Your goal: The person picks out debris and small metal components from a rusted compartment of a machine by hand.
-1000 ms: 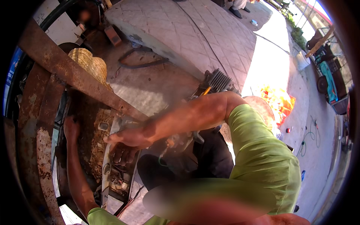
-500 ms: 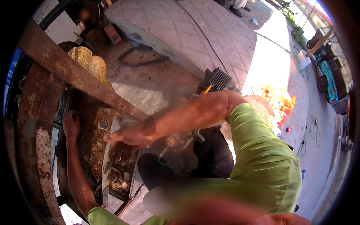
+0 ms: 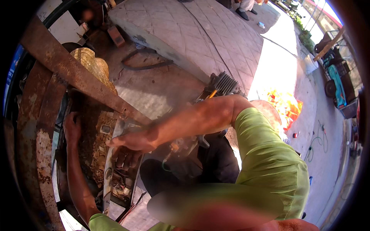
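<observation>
My left hand reaches down inside a rusty metal frame, beside a strip of brown dirt and flaky debris. Its fingers are bent and lie partly in shadow; what they hold, if anything, is hidden. Across my body stretches my right arm, and my right hand is closed on a pale metal rail. The thumb lies over the rail and the fingers curl down on its near side. Wires and small parts sit in the channel below those fingers.
A finned engine cylinder stands beyond my right forearm. Behind the frame are a yellowish woven sack, a black hose and a brick. An orange bag and a green cord lie at right. A person's feet show far off.
Both hands keep nearly the same places, and the view has shifted very slightly. Far off, a bit more of the other person shows at the top edge.
</observation>
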